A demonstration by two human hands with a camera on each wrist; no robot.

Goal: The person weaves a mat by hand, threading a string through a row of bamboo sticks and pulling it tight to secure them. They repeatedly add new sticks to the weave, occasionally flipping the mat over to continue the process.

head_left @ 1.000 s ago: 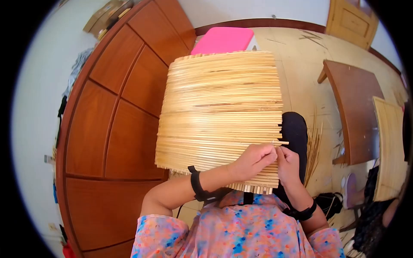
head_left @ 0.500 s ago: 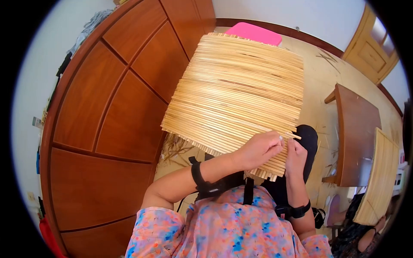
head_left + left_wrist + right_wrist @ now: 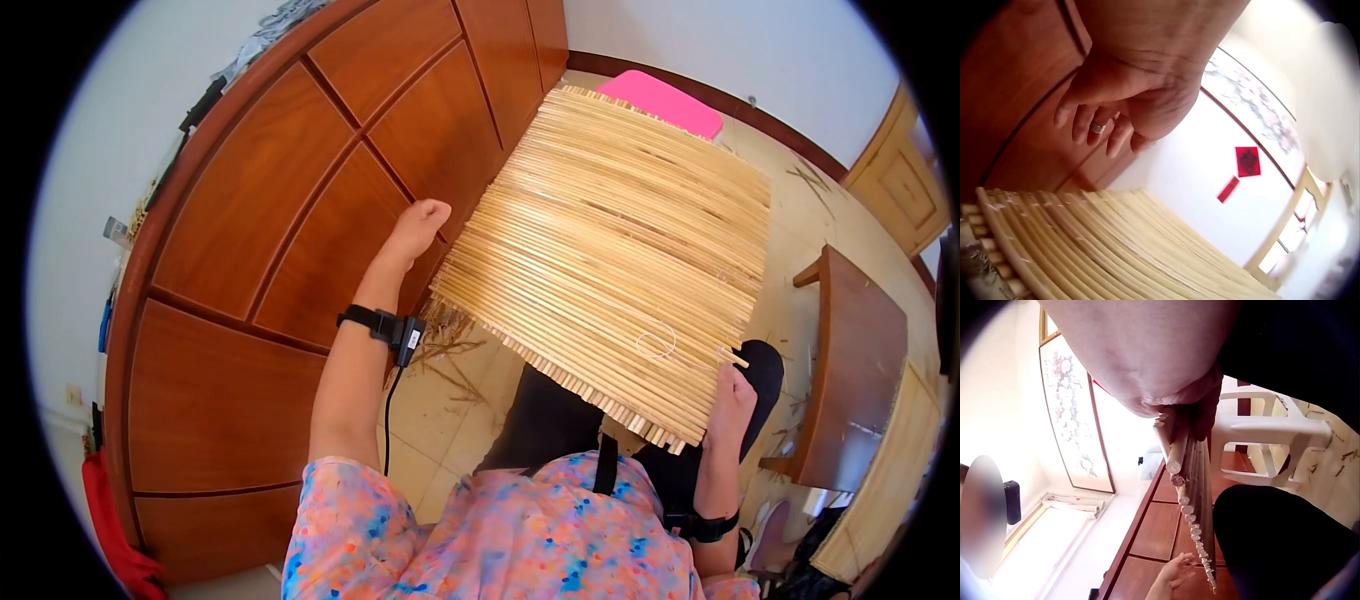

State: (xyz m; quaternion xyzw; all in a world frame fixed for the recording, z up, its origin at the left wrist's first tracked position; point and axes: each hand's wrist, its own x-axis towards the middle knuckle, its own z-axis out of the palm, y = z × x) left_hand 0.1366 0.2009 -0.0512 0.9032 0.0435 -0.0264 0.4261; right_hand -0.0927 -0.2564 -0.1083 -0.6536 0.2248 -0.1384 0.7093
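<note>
A mat of pale, thin sticks (image 3: 610,250) lies slanted across the person's lap, its sticks side by side. The right hand (image 3: 732,405) grips the mat's right edge, close to a stick end that juts out past the others. A thin white loop of thread (image 3: 657,345) lies on the mat near that hand. Off the mat's left edge, in front of the cabinet, is the left hand (image 3: 418,228). Its fingers (image 3: 1097,128) are bent and wear a ring; I cannot tell whether they pinch thread.
A red-brown wooden cabinet (image 3: 240,270) stands close on the left. Beyond the mat is a pink-topped stool (image 3: 665,100). A low brown table (image 3: 860,360) is on the right, with another pale mat (image 3: 880,480) beside it. Stick scraps (image 3: 440,350) litter the floor.
The left hand has left the right hand's side and swung far left, past the mat. The right hand stays at the mat's edge. The white loop now shows; the head view has turned.
</note>
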